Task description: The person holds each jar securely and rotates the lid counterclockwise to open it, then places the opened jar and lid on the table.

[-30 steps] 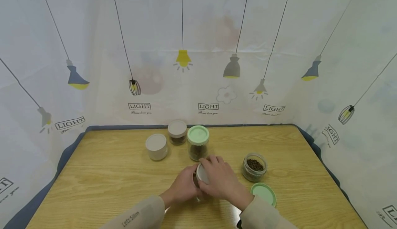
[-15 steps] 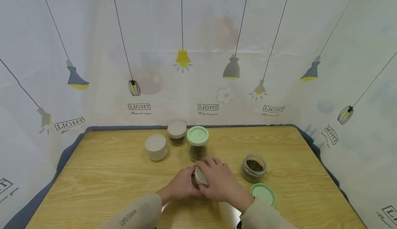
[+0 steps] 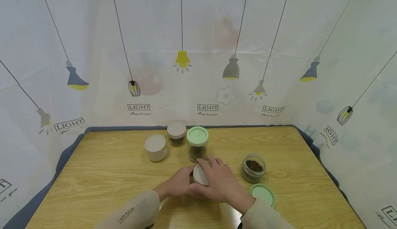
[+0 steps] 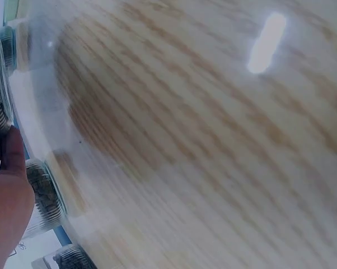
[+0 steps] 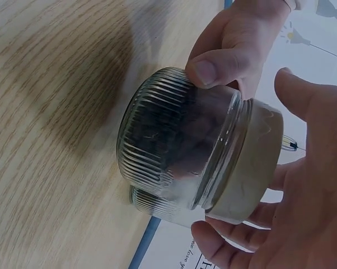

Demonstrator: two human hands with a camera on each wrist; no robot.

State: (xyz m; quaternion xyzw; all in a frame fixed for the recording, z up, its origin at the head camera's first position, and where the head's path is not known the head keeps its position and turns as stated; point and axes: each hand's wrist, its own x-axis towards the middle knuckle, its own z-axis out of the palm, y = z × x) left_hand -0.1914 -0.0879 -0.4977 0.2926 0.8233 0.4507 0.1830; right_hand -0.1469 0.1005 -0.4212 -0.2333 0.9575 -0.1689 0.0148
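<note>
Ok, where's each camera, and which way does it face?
Head: worn there, looking forward and down; left hand, right hand, beige sleeves show.
Left wrist: worn there, facing wooden tabletop; part of one hand.
Right wrist: worn there, facing the ribbed clear glass jar; both hands show.
Head and right wrist share that jar's round pale lid.

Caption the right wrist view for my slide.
Left grip holding a ribbed glass jar, right grip around its pale lid.

Muted light, two glare spots

Head view: even, slightly dim; white glare (image 3: 235,216) low on the tabletop (image 3: 108,173). Left wrist: soft; hard white streak (image 4: 267,43), broad dark patch (image 4: 98,106) (shadow or reflection, unclear). Right wrist: dim; diffuse shadow (image 5: 104,89), faint highlights along glass jar (image 5: 177,137).
</note>
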